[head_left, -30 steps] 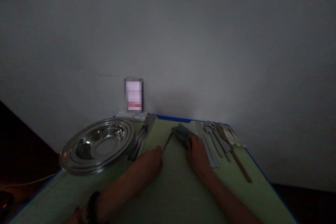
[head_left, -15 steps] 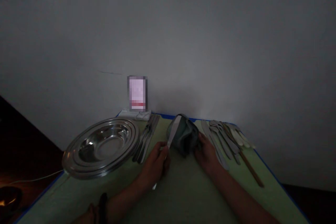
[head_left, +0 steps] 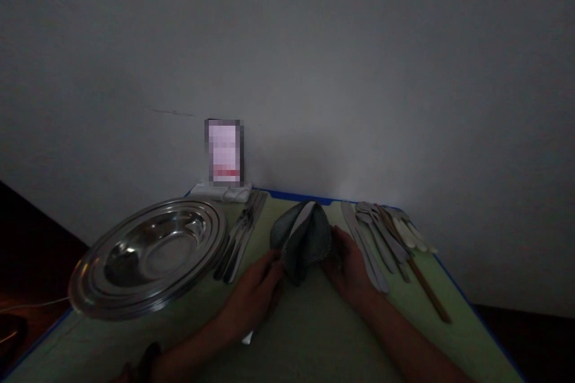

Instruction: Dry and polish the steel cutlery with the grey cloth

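A dark grey cloth (head_left: 308,245) is bunched up in the middle of the table, between my two hands. The pale blade of a table knife (head_left: 302,218) shows between its folds. My left hand (head_left: 258,287) is closed round the knife and touches the cloth's left edge; the end of the handle sticks out below that hand. On the other side, my right hand (head_left: 344,266) grips the cloth with its fingers bent behind the fabric, so the fingertips are partly hidden.
Stacked steel plates (head_left: 148,257) stand at the left, beside a row of forks and knives (head_left: 242,233). Right of my hands lie knives (head_left: 363,251), spoons (head_left: 377,233), chopsticks (head_left: 429,290) and white-handled cutlery (head_left: 411,230). A blurred-out screen (head_left: 224,152) leans against the wall behind.
The cloth has come round the knife blade, which was in front of it before. My left hand has moved slightly left and down, and the whole view has shifted a little.
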Motion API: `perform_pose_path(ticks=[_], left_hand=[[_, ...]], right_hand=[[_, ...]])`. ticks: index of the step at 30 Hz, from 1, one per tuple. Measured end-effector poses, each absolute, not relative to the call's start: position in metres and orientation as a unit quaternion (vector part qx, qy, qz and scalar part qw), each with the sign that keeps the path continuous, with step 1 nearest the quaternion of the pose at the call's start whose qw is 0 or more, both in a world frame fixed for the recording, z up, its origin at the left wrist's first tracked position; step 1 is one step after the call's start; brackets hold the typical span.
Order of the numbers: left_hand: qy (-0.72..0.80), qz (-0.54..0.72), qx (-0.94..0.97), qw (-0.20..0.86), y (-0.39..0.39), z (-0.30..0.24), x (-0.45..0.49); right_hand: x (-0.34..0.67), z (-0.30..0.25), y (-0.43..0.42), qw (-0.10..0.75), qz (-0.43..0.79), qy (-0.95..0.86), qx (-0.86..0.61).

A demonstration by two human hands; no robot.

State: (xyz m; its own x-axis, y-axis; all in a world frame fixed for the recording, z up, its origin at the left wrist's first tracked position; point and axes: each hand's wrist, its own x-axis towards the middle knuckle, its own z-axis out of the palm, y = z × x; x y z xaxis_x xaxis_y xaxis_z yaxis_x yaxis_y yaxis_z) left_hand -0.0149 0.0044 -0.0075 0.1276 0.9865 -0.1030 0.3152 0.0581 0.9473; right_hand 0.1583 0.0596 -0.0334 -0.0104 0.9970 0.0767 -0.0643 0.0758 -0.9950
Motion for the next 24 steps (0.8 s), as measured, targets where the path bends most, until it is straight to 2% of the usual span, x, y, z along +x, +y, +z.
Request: perform_pose_path(ticks=[5, 8, 10, 13, 16, 18, 20, 22, 24], left_hand=[[0.552, 0.344, 0.603, 0.462, 0.006, -0.008, -0.014], [0.531, 0.33, 0.641, 0.445, 0.006, -0.007, -0.015], [0.514, 0.33, 0.652, 0.449, 0.006, -0.006, -0.017], [0.49, 0.34, 0.659, 0.458, 0.006, -0.005, -0.02], [0.476, 0.366, 0.646, 0.472, 0.007, -0.004, -0.021], [0.496, 0.395, 0.604, 0.483, 0.008, -0.005, -0.021], [0.524, 0.426, 0.54, 0.502, 0.01, -0.006, -0.021], [0.534, 0.452, 0.492, 0.518, 0.012, -0.008, -0.021], [0.532, 0.468, 0.473, 0.524, 0.014, -0.009, -0.021]], right_hand=[[0.151, -0.035, 0.056, 0.574, 0.39, -0.548, -0.468], [0.149, -0.033, 0.054, 0.592, 0.418, -0.521, -0.452], [0.148, -0.032, 0.053, 0.585, 0.457, -0.507, -0.437], [0.147, -0.032, 0.052, 0.568, 0.454, -0.534, -0.431], [0.151, -0.023, 0.049, 0.548, 0.346, -0.58, -0.494], [0.158, -0.009, 0.048, 0.511, 0.238, -0.606, -0.561], [0.167, 0.01, 0.051, 0.457, 0.197, -0.641, -0.584], [0.175, 0.028, 0.054, 0.441, 0.264, -0.638, -0.574], [0.179, 0.04, 0.056, 0.422, 0.391, -0.596, -0.56]])
